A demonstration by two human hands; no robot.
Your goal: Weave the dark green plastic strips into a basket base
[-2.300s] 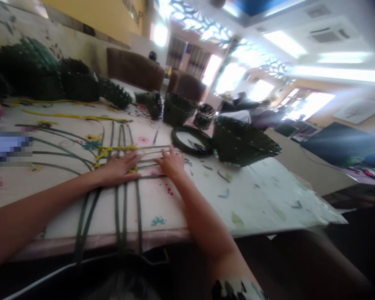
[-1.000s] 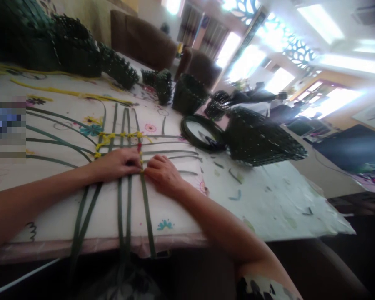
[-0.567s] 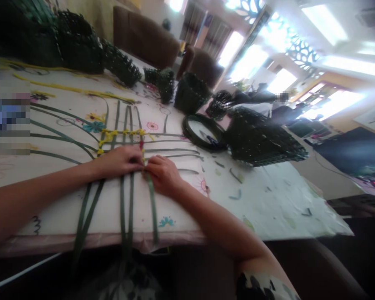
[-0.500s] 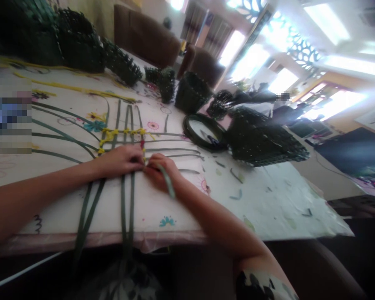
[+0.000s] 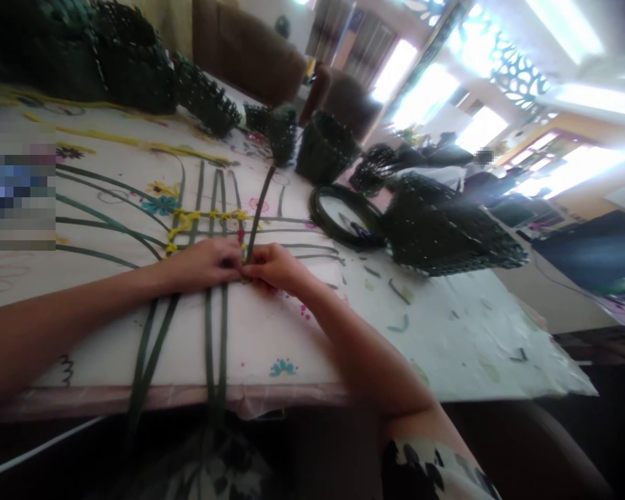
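Note:
Long dark green strips [image 5: 214, 326] lie crossed on a flowered tablecloth [image 5: 271, 333], bound where they cross by a yellow strip [image 5: 198, 217]. My left hand [image 5: 204, 262] presses down on the crossing, its fingers curled over the strips. Right beside it, my right hand [image 5: 275, 267] is closed in a pinch on one green strip [image 5: 258, 208], which is folded back and points away from me over the weave. The fingertips of both hands touch.
Several dark green woven baskets [image 5: 442, 232] stand along the far and right side of the table, with a round woven ring [image 5: 320, 201] near them. Brown chairs [image 5: 250, 52] stand behind. Small green offcuts [image 5: 398, 325] lie to the right. The table edge [image 5: 292, 396] runs close to me.
The green strip that ran toward me over the table edge has been lifted by my right hand and folded back, away from me. My left hand stayed on the crossing.

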